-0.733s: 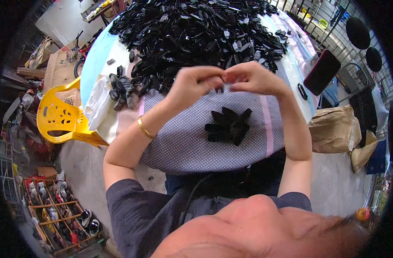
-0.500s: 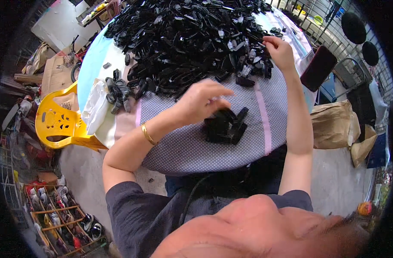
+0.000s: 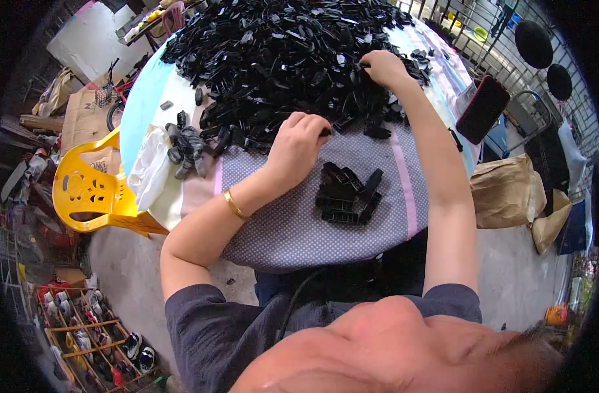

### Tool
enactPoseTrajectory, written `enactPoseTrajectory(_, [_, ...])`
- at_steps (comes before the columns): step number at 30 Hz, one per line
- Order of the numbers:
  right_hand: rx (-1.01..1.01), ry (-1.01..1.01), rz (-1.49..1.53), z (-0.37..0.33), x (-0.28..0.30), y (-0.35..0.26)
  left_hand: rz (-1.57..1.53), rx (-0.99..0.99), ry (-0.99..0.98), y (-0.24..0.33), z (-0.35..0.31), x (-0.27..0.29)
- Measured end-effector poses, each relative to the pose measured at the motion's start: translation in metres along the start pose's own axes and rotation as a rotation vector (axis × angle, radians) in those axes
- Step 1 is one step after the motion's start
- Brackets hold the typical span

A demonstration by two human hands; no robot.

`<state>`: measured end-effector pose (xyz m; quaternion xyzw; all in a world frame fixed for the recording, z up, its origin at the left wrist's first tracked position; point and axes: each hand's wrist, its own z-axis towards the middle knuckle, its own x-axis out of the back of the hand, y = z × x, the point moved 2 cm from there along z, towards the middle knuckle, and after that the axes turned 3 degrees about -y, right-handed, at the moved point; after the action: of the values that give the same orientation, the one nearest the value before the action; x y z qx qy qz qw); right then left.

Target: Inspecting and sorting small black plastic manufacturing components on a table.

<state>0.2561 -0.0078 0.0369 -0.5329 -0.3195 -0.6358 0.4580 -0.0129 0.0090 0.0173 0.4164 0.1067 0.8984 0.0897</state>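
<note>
A heap of small black pieces [image 3: 286, 65] is spread over the far part of the bench [image 3: 144, 95]. The near part of the bench is covered by a grey dotted cloth [image 3: 280, 239]. A small group of black pieces [image 3: 348, 196] is laid on this cloth, apart from the heap and nearer the body.

The left hand [image 3: 296, 147] is positioned at the near edge of the heap, beyond the small group and to its left. Its grip is narrow. A dark piece [image 3: 325, 131] is seen at the fingertips; whether it is held cannot be told. A gold-coloured bracelet [image 3: 234, 204] is worn on the left wrist.

The right hand [image 3: 386, 71] is extended farther, to the right side of the heap, with the fingertips directed at the pieces. Its grip is narrow; whether a piece is pinched cannot be told.

Grey pieces [image 3: 188, 149] are grouped on the left of the bench, just beside a white bag [image 3: 149, 169]. A dark flat device [image 3: 484, 109] is located at the right edge. A yellow chair [image 3: 86, 187] is placed to the left, and a brown paper bag [image 3: 505, 190] to the right.
</note>
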Motion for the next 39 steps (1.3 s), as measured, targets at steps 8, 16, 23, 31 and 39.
enactPoseTrajectory(8, [-0.019, 0.179, 0.366, -0.05, 0.032, -0.026, -0.869, 0.551, 0.127, -0.019, 0.004, 0.008])
enactPoseTrajectory(16, [0.099, -0.25, 1.332, -0.105, 0.01, -0.093, -1.1, 0.649, 0.178, -0.028, 0.0, 0.0])
enactPoseTrajectory(23, [0.12, -0.057, 1.216, -0.115, -0.003, -0.097, -1.074, 0.625, 0.179, -0.023, 0.002, 0.001])
enactPoseTrajectory(31, [0.22, 0.018, 1.125, -0.117, -0.001, -0.105, -1.29, 0.602, 0.181, -0.018, 0.007, 0.008])
enactPoseTrajectory(39, [0.301, 0.078, 1.041, -0.126, 0.008, -0.11, -1.322, 0.503, -0.026, -0.017, 0.007, 0.013])
